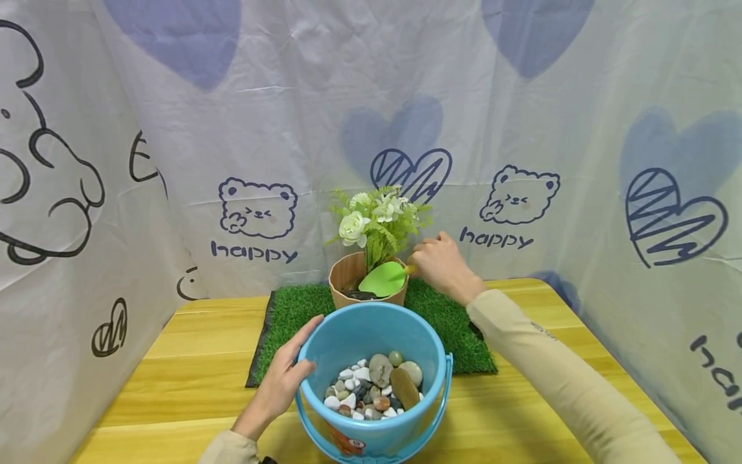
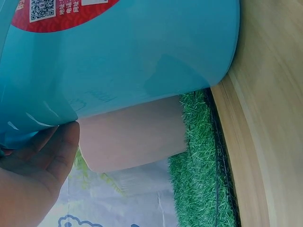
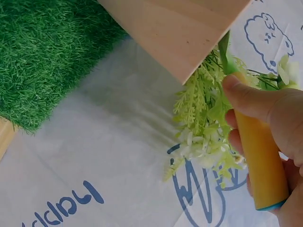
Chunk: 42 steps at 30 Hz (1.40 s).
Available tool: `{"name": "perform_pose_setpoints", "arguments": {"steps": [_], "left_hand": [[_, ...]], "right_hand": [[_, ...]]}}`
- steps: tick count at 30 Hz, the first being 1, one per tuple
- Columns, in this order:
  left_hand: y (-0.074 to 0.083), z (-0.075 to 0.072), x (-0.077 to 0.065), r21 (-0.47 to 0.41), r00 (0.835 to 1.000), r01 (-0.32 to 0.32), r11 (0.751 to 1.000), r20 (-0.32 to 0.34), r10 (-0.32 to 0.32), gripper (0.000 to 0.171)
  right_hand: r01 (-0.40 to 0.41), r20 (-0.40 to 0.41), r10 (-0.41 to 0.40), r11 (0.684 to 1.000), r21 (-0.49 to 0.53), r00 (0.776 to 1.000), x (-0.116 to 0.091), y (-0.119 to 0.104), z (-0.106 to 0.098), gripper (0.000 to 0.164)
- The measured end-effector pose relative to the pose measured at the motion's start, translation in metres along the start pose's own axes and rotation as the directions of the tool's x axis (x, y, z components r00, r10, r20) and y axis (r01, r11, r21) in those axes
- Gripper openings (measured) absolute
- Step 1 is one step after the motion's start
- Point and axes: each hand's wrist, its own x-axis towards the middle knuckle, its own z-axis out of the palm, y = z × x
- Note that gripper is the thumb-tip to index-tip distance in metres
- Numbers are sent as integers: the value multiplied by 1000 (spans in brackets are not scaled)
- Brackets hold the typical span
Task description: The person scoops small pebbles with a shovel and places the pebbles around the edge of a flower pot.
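A light-blue bucket [image 1: 371,322] with several pebbles [image 1: 379,386] inside stands at the front of the table. My left hand [image 1: 284,370] holds the bucket's left rim, thumb over the edge and fingers along the outer wall. Beyond the bucket is a wooden planter [image 1: 342,267] with white artificial flowers [image 1: 377,222]. My right hand [image 1: 443,264] grips the yellow handle [image 3: 260,158] of a small trowel. The trowel's green blade [image 1: 384,279] sits over the planter's opening. Dark stones lie inside the planter, partly hidden by the blade.
A green turf mat [image 1: 301,316] lies under the planter on the yellow wooden table [image 1: 156,374]. The bucket's handle [image 1: 445,393] hangs down at its front right. A printed cloth [image 1: 313,129] hangs behind and at both sides.
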Motion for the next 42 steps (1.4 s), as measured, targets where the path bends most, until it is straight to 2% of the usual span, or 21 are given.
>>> {"name": "perform_pose_setpoints", "arguments": {"steps": [10,17,27,30,37,42], "left_hand": [[0,1,0,-7,1000,2,1000,6,-2,73],[0,1,0,-5,1000,2,1000,3,-2,73],[0,2,1,-9,1000,8,1000,8,-8,73],[0,3,1,-11,1000,13,1000,12,-13,72],[0,2,0,-10,1000,2,1000,5,-2,72],[1,1,0,-12,1000,5,1000,4,-4,73]], "right_hand": [[-127,98,113,980,156,989,-3,5,1,14],[-123,162,90,970,211,983,-5,5,-1,16],[-19,136,5,994,106,991,-5,2,-7,15],[-9,132,-5,995,103,991,-5,2,-8,14],[-85,191,41,970,227,981,-7,3,-3,11],[-127,216,59,939,318,975,-13,4,-6,17]]}}
